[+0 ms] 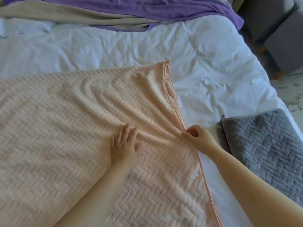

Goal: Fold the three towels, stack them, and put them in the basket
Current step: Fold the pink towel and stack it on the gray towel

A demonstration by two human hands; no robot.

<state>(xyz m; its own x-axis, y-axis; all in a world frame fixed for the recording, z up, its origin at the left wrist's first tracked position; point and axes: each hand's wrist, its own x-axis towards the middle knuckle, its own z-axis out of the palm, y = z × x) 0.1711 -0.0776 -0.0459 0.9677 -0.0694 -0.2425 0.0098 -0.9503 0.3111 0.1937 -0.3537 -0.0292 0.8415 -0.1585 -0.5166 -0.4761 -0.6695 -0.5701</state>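
A large peach towel (57, 128) with a herringbone weave lies spread over the white bed, doubled along its right edge with orange piping. My left hand (123, 143) presses flat on it with straight fingers, near the middle. My right hand (195, 134) pinches the piped right edge of the peach towel, and folds of cloth fan out from that pinch. A grey towel (265, 145) of the same weave lies folded at the right, on the bed's edge. No basket is in view.
The white bedding (147, 46) is wrinkled and stretches to the far side. A beige blanket (65, 15) and a purple blanket (164, 9) are bunched along the back. Grey upholstered furniture (278, 30) stands at the top right beyond the bed's corner.
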